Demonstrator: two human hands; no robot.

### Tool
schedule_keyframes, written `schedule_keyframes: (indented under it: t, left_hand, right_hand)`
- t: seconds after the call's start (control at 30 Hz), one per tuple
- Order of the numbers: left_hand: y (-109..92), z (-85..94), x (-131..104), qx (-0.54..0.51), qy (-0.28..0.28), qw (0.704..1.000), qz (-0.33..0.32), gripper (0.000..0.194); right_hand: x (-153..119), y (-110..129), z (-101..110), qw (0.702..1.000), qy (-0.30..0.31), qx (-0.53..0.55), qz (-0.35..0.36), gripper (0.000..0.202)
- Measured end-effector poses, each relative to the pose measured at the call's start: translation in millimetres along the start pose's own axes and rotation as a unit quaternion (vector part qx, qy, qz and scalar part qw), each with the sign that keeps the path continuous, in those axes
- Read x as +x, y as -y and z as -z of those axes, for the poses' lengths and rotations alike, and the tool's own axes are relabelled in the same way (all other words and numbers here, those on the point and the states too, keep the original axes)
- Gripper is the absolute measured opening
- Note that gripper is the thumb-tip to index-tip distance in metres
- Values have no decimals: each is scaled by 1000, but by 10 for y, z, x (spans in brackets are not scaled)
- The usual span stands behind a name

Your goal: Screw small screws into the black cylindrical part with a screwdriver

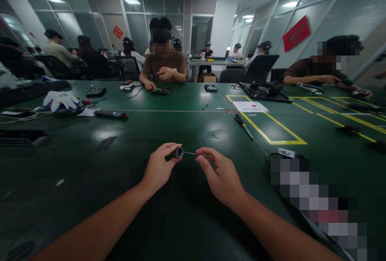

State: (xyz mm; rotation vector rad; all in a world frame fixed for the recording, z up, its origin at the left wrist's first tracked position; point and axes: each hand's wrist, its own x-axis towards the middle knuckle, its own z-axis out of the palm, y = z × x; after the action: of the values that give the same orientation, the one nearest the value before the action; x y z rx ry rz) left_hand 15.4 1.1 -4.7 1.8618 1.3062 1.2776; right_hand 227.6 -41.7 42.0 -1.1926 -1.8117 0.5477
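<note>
Both hands hover low over the dark green tabletop (90, 160), close together near its front edge. The left hand (158, 168) pinches a small dark cylindrical part (177, 152) between thumb and fingertips, its round open end turned toward the viewer. The right hand (221, 176) is closed on a thin screwdriver (199, 155) with a reddish handle, whose fine metal shaft points left and reaches the cylinder's end; whether the tip sits inside or just touches it is too small to tell.

Beyond the right hand, well apart, a second screwdriver with a yellow and black handle (243, 124) lies on the tabletop at the corner of a rectangle of yellow tape (283, 132), and a white paper sheet (250, 106) lies inside that rectangle. Off to the left lie a dark pen-shaped tool (110, 114) and a pair of white gloves (60, 100).

Across the tabletop a person in a brown shirt (164, 64) sits with hands over a small circuit board (160, 91). Another person (322, 70) leans on the tabletop at the far right.
</note>
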Motion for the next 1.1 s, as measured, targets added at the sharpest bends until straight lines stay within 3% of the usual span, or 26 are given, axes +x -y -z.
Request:
schedule_keyframes:
  t: [0.17,0.43,0.67,0.93,1.1]
  left_hand:
    - [-17,-7,-9,0,-3,1000,-8,33]
    - [3,-11,-20,-3,7,1000,-22,36]
    - [-11,-15,-12,-3,2,1000,-12,35]
    - [-43,-3,-16,-8,-1,1000,-11,34]
    - [-23,-8,-10,-9,-2,1000,-9,34]
  right_hand:
    - [-25,-11,17,999,-31,17,9,16]
    - [-17,37,17,1000,20,3,17,16]
    - [-10,-60,-39,994,7,101,-46,20]
    - [-27,-30,0,998,-29,47,-11,18]
    - [-12,-17,13,1000,-16,17,2,16]
